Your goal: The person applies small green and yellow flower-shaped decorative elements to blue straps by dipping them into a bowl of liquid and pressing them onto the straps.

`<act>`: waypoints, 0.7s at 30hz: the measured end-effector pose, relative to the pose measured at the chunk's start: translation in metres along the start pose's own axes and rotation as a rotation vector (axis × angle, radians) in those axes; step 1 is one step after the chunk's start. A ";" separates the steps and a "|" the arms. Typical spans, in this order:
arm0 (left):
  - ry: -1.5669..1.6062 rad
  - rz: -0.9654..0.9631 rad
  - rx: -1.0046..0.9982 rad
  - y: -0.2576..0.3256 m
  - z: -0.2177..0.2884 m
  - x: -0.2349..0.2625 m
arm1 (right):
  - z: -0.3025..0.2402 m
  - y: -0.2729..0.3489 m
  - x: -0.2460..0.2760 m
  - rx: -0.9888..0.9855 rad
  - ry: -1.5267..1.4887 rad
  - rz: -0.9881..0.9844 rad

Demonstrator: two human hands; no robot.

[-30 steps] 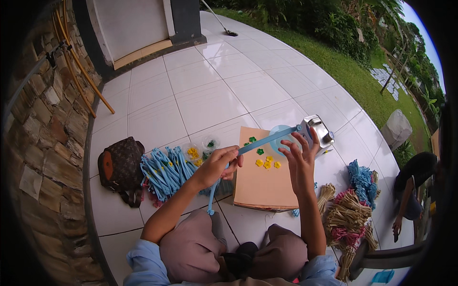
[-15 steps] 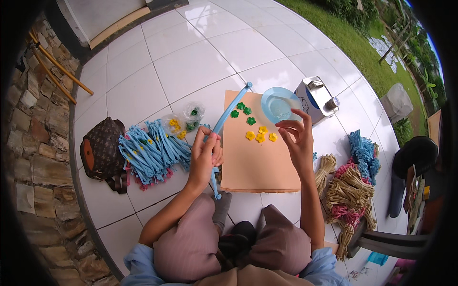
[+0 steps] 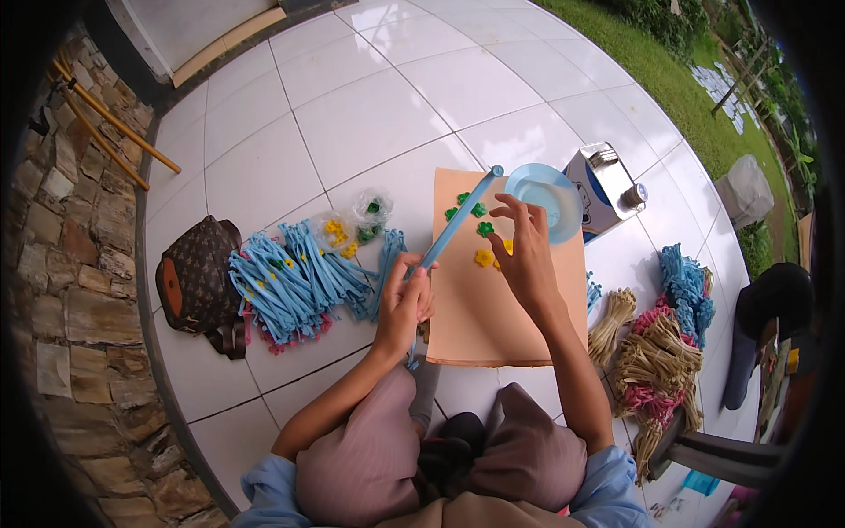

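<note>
A long, thin light blue strip (image 3: 462, 216) with a round knob at its upper end slants up from my left hand (image 3: 406, 304), whose fingers are closed around its middle. Its lower end hangs below the fist. My right hand (image 3: 530, 257) hovers over a peach-coloured board (image 3: 493, 330), fingers apart and seemingly holding nothing, just right of the strip. On the board lie several green flower pieces (image 3: 486, 229) and yellow flower pieces (image 3: 484, 257), some hidden by my right hand. A light blue plate (image 3: 574, 211) sits at the board's upper right.
A metal can (image 3: 609, 189) stands beyond the plate. Left of the board are a pile of blue strips (image 3: 295, 277), clear bags of flower pieces (image 3: 373, 208) and a brown bag (image 3: 195, 277). To the right lie beige bundles (image 3: 653, 361) and blue bundles (image 3: 684, 282).
My right hand has moved left from beside the plate toward the strip and the yellow flowers. My left hand still grips the strip. The whole view has shifted slightly.
</note>
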State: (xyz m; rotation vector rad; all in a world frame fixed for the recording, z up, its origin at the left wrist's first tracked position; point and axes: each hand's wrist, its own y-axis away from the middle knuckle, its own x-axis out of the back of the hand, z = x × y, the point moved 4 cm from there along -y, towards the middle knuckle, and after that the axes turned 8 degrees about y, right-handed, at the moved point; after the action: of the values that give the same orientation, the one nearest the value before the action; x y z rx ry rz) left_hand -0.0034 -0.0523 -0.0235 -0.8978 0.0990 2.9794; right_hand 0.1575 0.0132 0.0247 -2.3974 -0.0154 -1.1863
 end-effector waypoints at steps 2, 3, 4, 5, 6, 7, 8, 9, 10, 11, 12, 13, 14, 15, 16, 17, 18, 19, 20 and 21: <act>0.004 -0.001 0.009 0.001 0.000 0.002 | 0.002 -0.005 -0.004 0.039 0.069 -0.005; 0.009 -0.003 0.015 0.001 0.000 0.002 | 0.003 -0.005 -0.006 0.041 0.068 -0.006; 0.009 -0.001 0.014 0.001 0.001 0.003 | 0.003 -0.005 -0.008 0.057 0.166 -0.012; 0.027 -0.006 0.018 0.000 0.001 0.003 | 0.003 -0.006 -0.010 0.072 0.265 -0.017; 0.046 -0.013 0.025 0.000 0.000 0.002 | 0.006 -0.004 -0.012 0.070 0.267 -0.018; 0.047 -0.014 0.027 0.000 -0.001 0.003 | 0.010 -0.003 -0.016 0.059 0.302 -0.037; 0.064 -0.016 0.040 0.000 -0.003 0.003 | 0.013 -0.002 -0.018 0.048 0.337 -0.056; 0.078 -0.014 0.056 0.001 -0.005 0.004 | 0.013 -0.001 -0.019 0.044 0.335 -0.059; 0.076 -0.013 0.061 0.001 -0.006 0.005 | 0.012 -0.002 -0.019 0.054 0.321 -0.059; 0.067 -0.005 0.066 0.001 -0.007 0.007 | 0.012 -0.002 -0.020 0.065 0.307 -0.058; 0.059 0.000 0.068 0.001 -0.007 0.007 | 0.012 -0.002 -0.020 0.062 0.307 -0.058; 0.058 -0.001 0.070 0.001 -0.008 0.007 | 0.011 -0.003 -0.021 0.067 0.269 -0.056; 0.079 0.010 0.062 0.001 -0.009 0.008 | 0.010 -0.003 -0.021 0.072 0.231 -0.054; 0.101 0.020 0.050 0.000 -0.008 0.007 | 0.012 -0.002 -0.021 0.075 0.232 -0.053; 0.103 0.018 0.047 -0.001 -0.006 0.007 | 0.016 -0.001 -0.021 0.039 0.111 -0.042; 0.082 0.047 0.071 -0.002 -0.004 0.007 | 0.018 0.001 -0.020 0.004 -0.009 -0.031; 0.059 0.077 0.093 -0.003 0.001 0.006 | 0.009 0.003 -0.013 0.011 -0.010 -0.029; 0.055 0.088 0.088 -0.004 0.009 0.003 | -0.003 0.005 -0.004 -0.081 -0.208 -0.034; -0.019 0.120 0.061 -0.006 0.020 -0.001 | -0.014 0.009 0.001 -0.174 -0.405 -0.041; -0.088 0.145 0.036 -0.008 0.028 -0.007 | -0.022 0.014 0.006 -0.169 -0.406 -0.043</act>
State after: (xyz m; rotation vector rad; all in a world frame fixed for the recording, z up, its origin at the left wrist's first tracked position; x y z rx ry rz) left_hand -0.0129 -0.0423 0.0028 -0.7870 0.2238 3.1339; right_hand 0.1476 -0.0092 0.0351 -2.7616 -0.0993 -0.7240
